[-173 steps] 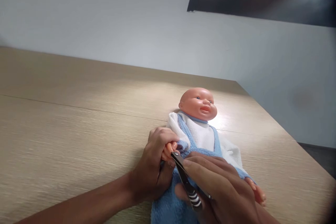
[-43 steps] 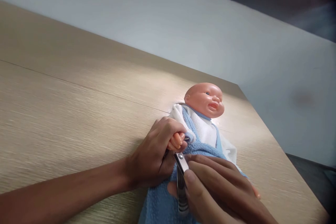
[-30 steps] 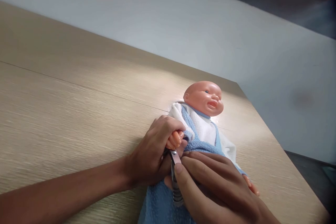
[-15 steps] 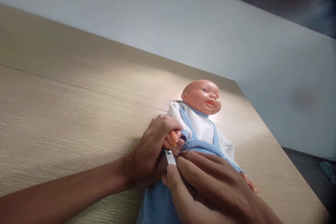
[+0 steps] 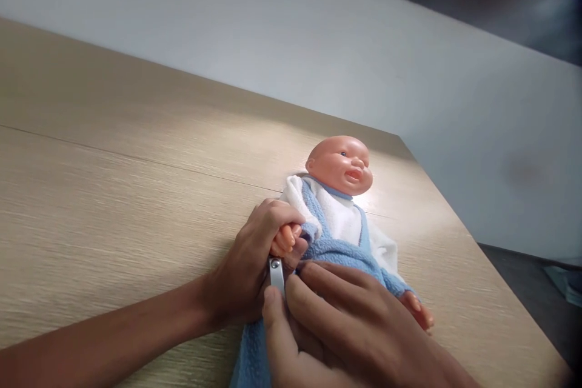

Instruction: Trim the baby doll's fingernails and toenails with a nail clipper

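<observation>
A baby doll (image 5: 339,218) in a white top and fuzzy blue overalls lies on its back on the wooden table. My left hand (image 5: 254,254) is closed around the doll's hand (image 5: 285,240), whose orange-pink fingers stick out between my thumb and fingers. Pinched in my right hand (image 5: 336,321) is a silver nail clipper (image 5: 276,273). Its riveted end sits right at the doll's fingertips; whether the jaws touch them I cannot tell. My right hand hides the rest of the clipper and covers the doll's lower body. The doll's other hand (image 5: 417,309) rests on the table.
The pale wood table (image 5: 113,194) has a thin seam across it and ends at a slanting right edge. Behind it stands a grey-white wall (image 5: 227,18). Dark floor (image 5: 518,273) shows past the right edge.
The view has shifted slightly, so doll and hands appear a little further left. The nail clipper has turned more upright at the doll's fingers. Both holds stay the same.
</observation>
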`<state>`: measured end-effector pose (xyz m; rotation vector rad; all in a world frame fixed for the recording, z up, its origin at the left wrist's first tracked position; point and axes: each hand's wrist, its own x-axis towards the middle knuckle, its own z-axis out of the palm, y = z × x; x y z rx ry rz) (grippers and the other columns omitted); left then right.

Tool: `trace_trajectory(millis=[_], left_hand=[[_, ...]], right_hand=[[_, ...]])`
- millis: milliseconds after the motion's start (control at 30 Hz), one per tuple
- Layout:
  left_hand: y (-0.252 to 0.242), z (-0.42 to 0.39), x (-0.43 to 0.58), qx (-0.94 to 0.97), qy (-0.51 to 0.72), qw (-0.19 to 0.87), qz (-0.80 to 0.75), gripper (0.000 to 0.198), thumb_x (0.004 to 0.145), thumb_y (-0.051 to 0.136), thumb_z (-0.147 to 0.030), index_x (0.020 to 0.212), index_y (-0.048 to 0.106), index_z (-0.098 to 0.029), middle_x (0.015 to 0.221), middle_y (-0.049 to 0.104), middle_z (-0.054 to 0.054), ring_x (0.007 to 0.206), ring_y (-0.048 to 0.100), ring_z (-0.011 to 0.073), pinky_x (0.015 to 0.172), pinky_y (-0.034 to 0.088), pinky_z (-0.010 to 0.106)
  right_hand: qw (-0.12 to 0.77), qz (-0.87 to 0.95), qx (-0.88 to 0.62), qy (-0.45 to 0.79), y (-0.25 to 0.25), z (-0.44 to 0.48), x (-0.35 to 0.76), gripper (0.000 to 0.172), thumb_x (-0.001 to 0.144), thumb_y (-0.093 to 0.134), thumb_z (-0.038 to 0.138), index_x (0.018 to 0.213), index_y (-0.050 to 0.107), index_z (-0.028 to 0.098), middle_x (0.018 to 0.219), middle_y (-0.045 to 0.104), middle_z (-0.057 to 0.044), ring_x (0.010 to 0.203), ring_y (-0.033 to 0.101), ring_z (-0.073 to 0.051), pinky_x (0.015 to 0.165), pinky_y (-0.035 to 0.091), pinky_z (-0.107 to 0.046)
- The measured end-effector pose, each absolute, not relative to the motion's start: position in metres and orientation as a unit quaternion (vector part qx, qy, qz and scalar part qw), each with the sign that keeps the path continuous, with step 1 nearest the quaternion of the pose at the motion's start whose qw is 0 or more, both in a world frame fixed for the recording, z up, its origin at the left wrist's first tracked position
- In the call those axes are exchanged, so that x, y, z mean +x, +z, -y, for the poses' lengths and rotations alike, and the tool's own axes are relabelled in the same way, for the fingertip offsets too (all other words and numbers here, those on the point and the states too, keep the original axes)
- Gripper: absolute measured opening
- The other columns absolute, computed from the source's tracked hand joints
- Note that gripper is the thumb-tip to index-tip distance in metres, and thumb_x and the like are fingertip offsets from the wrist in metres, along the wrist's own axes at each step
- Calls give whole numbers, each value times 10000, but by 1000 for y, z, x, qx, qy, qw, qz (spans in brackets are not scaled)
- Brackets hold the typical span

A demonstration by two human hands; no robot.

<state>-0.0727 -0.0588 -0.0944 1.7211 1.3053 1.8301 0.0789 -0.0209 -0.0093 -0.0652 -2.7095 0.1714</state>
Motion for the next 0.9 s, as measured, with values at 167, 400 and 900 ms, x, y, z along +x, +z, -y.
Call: trace_trajectory(millis=[167, 400, 900], left_hand=[[-98, 57, -75, 607, 639, 149, -448, 98, 972, 541, -221, 1068, 553, -239, 1030, 599, 58, 1021, 569, 205, 767, 500, 335], [-88, 66, -85, 651, 599, 212, -415, 83, 906, 569, -201, 916, 487, -206, 902, 517, 38, 881, 541, 191, 687, 446, 303], [-42, 59, -133, 853, 242, 125, -444, 204, 935, 579, -440, 956, 601, -239, 1040, 638, 59, 915, 613, 236, 761, 533, 312]], right_hand=[[200, 975, -33, 94, -12, 19, 79, 126, 938, 514, 91, 910, 619, 156, 805, 615, 3, 635, 586, -103, 695, 527, -239], [355, 927, -76, 96, 28, 1, 101, 282, 792, 789, 213, 1000, 600, 190, 813, 678, 52, 696, 654, -86, 678, 565, -190], [493, 744, -329, 307, -24, 9, 197, 163, 899, 670, 222, 1019, 565, 191, 672, 519, 69, 604, 533, -84, 581, 523, -239]])
